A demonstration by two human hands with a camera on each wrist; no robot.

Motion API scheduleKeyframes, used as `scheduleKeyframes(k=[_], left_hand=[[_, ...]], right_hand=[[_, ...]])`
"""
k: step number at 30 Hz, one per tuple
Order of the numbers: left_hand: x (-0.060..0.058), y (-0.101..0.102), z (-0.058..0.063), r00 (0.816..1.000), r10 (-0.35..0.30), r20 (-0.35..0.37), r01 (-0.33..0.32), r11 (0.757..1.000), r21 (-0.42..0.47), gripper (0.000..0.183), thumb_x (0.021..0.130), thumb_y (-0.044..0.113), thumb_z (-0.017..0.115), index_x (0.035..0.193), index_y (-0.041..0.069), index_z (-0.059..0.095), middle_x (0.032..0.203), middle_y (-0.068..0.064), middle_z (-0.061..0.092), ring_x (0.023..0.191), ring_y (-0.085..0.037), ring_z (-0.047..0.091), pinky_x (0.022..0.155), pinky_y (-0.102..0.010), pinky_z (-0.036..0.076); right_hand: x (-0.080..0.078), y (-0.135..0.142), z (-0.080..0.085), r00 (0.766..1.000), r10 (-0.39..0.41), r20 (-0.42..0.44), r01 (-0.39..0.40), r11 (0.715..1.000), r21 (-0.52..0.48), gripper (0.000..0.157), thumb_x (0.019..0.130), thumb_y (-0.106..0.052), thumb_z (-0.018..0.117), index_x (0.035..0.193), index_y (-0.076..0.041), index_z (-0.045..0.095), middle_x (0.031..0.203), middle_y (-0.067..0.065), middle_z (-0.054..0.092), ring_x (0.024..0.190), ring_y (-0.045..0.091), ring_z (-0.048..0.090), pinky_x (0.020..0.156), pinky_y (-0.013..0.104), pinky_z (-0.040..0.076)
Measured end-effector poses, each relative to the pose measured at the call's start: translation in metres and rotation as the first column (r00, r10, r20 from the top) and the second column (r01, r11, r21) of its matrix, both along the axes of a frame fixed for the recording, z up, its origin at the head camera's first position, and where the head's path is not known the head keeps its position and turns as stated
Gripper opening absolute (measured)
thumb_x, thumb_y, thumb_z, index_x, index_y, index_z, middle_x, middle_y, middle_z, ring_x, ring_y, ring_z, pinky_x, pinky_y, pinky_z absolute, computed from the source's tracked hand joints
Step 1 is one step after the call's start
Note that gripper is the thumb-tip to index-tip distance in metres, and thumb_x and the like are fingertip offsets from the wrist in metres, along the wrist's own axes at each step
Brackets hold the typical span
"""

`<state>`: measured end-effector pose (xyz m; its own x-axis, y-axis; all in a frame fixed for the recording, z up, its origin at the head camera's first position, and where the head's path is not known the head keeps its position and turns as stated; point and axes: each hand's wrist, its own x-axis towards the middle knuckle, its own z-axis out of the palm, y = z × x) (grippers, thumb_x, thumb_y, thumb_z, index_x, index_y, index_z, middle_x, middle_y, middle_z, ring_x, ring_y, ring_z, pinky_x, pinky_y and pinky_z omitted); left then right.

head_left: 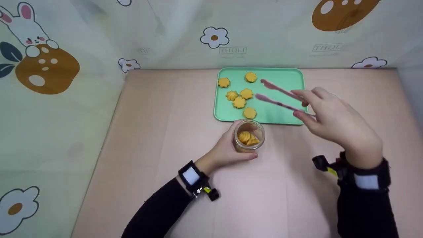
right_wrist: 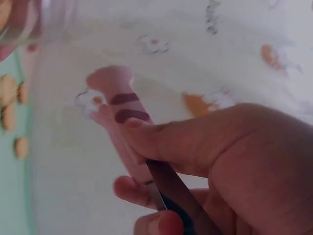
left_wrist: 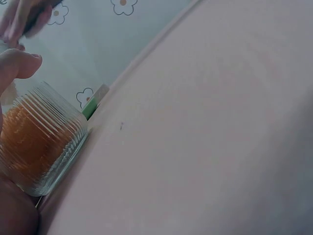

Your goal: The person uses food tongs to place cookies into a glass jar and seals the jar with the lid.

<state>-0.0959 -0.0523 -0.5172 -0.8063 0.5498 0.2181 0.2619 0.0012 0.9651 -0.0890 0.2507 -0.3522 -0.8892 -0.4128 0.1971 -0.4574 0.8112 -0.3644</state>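
My left hand (head_left: 226, 148) grips a ribbed glass jar (head_left: 239, 148) around its side, near the tray's front edge. Several yellow cookies (head_left: 246, 137) lie inside the jar; its mouth faces up toward the head camera. In the left wrist view the jar (left_wrist: 46, 139) stands against the table with cookies showing through the glass. My right hand (head_left: 337, 115) pinches pink tongs (head_left: 277, 103) between thumb and fingers, over the right part of the green tray (head_left: 284, 117). The tong tips are spread apart with nothing between them. Dark stripes mark the pink arm (right_wrist: 124, 98) in the right wrist view.
Several flower-shaped yellow cookies (head_left: 239, 102) lie on the tray's left half, one (head_left: 250, 112) close behind the jar. A pale pink table (head_left: 158, 132) meets a patterned cloth backdrop (head_left: 178, 36) along its back and left edges. Both wrists wear strapped cameras.
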Motion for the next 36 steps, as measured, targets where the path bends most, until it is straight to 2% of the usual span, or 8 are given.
scheduleKeyframes(k=[2, 7, 16, 20, 27, 31, 36], left_hand=[[0.000, 0.000, 0.000, 1.000, 0.001, -0.001, -0.001, 1.000, 0.006, 0.097, 0.078, 0.017, 0.100, 0.158, 0.019, 0.044, 0.146, 0.004, 0.064, 0.141, -0.016, 0.057, 0.127, -0.039, 0.039], [-0.001, 0.001, -0.001, 1.000, -0.011, -0.002, 0.011, 1.000, 0.011, 0.096, 0.079, 0.017, 0.099, 0.158, 0.018, 0.044, 0.146, 0.005, 0.065, 0.141, -0.016, 0.057, 0.127, -0.039, 0.039], [0.000, 0.002, -0.001, 1.000, -0.010, 0.000, 0.010, 1.000, 0.005, 0.097, 0.078, 0.018, 0.100, 0.158, 0.020, 0.045, 0.145, 0.007, 0.065, 0.141, -0.016, 0.057, 0.128, -0.038, 0.038], [0.000, 0.001, 0.001, 1.000, -0.008, 0.004, 0.008, 1.000, 0.011, 0.097, 0.077, 0.016, 0.100, 0.158, 0.020, 0.045, 0.145, 0.007, 0.064, 0.141, -0.016, 0.057, 0.128, -0.038, 0.038], [-0.002, 0.002, 0.003, 1.000, -0.015, 0.002, 0.015, 1.000, 0.013, 0.097, 0.078, 0.017, 0.100, 0.158, 0.019, 0.044, 0.146, 0.005, 0.064, 0.141, -0.016, 0.057, 0.128, -0.038, 0.038], [-0.002, 0.001, 0.003, 1.000, -0.011, -0.012, 0.011, 1.000, 0.008, 0.097, 0.079, 0.018, 0.100, 0.158, 0.017, 0.044, 0.146, 0.002, 0.065, 0.141, -0.016, 0.057, 0.128, -0.038, 0.038], [-0.001, 0.000, 0.002, 1.000, -0.007, -0.001, 0.007, 1.000, 0.006, 0.095, 0.079, 0.019, 0.100, 0.157, 0.022, 0.045, 0.145, 0.006, 0.065, 0.141, -0.016, 0.058, 0.128, -0.038, 0.038]], right_hand=[[-0.013, 0.003, -0.009, 0.999, -0.046, 0.016, 0.046, 0.999, -0.005, 0.047, 0.104, -0.018, 0.077, 0.147, -0.005, 0.063, 0.115, 0.017, 0.065, 0.084, 0.033, 0.062, 0.069, 0.051, 0.053], [-0.041, 0.004, -0.026, 0.984, -0.134, 0.120, 0.133, 0.991, 0.016, 0.053, 0.106, -0.024, 0.073, 0.152, -0.005, 0.058, 0.119, 0.020, 0.062, 0.088, 0.036, 0.062, 0.072, 0.055, 0.053], [-0.104, -0.008, -0.041, 0.953, -0.169, 0.253, 0.161, 0.986, 0.052, 0.059, 0.109, -0.032, 0.065, 0.159, -0.003, 0.051, 0.127, 0.026, 0.062, 0.109, 0.043, 0.061, 0.089, 0.063, 0.054], [-0.125, -0.017, -0.047, 0.932, -0.166, 0.321, 0.163, 0.986, 0.034, 0.062, 0.110, -0.033, 0.063, 0.162, -0.003, 0.047, 0.130, 0.026, 0.062, 0.115, 0.042, 0.060, 0.094, 0.063, 0.053], [-0.138, -0.026, -0.053, 0.898, -0.183, 0.401, 0.194, 0.981, 0.014, 0.064, 0.110, -0.035, 0.064, 0.163, -0.004, 0.046, 0.132, 0.027, 0.063, 0.115, 0.042, 0.058, 0.097, 0.062, 0.051], [-0.142, -0.029, -0.056, 0.898, -0.177, 0.403, 0.185, 0.983, 0.019, 0.061, 0.109, -0.033, 0.064, 0.159, -0.002, 0.049, 0.130, 0.027, 0.064, 0.113, 0.041, 0.059, 0.096, 0.061, 0.052], [-0.147, -0.032, -0.058, 0.897, -0.152, 0.416, 0.151, 0.988, 0.034, 0.059, 0.109, -0.031, 0.064, 0.157, 0.001, 0.052, 0.126, 0.027, 0.067, 0.109, 0.040, 0.061, 0.094, 0.059, 0.053]])
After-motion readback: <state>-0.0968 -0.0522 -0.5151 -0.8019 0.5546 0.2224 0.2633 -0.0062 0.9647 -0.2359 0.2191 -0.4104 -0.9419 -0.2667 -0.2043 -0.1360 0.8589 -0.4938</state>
